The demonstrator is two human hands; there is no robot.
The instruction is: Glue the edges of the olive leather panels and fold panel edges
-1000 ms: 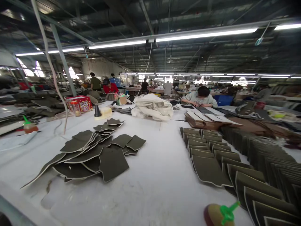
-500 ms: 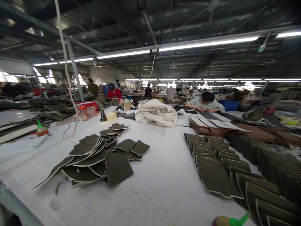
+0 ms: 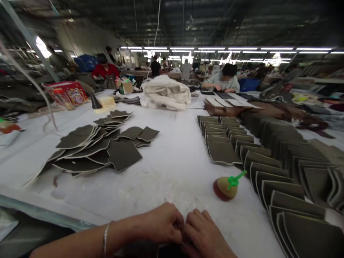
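Note:
My left hand and my right hand are close together at the front edge of the white table. Both have their fingers bent and pinched inward, nearly touching each other. Something dark shows below them at the bottom of the view, mostly hidden by the fingers and the picture's edge. Ahead of the right hand lies a squat squeeze bottle with a green nozzle, tilted on the tabletop. A loose heap of dark olive panels with pale edges lies to the left.
Overlapping rows of dark olive panels run along the right. Farther back are a white cloth bundle, a black cone, a red box and brown stacks. A co-worker bends over the far side.
The view has tilted down, and both of my hands have come into sight at the bottom. The squeeze bottle now shows whole. The panel heap and rows appear unmoved.

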